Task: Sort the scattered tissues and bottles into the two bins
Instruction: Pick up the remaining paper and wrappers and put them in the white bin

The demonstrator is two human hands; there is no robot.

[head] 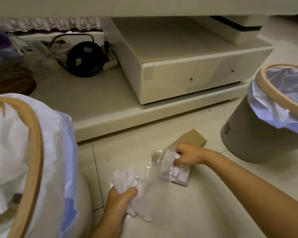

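Observation:
My left hand (pixel 120 197) grips a crumpled white tissue (pixel 126 179) low over the tiled floor, with more white paper hanging below the fist. My right hand (pixel 187 154) pinches a clear plastic wrapper (pixel 163 163) that lies on the floor with white paper inside. A piece of brown cardboard (pixel 193 138) lies just beyond the right hand. The near bin (pixel 36 152) at the left has a tan rim and a white liner holding white tissues. A second grey bin (pixel 244 140) with a bluish liner stands at the right. No bottle is in view.
A low cream shelf platform (pixel 110 109) runs across behind the hands, carrying a cream drawer unit (pixel 187 78). A black coiled cable (pixel 84 60) and cluttered bags sit at the back left. Pale floor tiles lie between the two bins.

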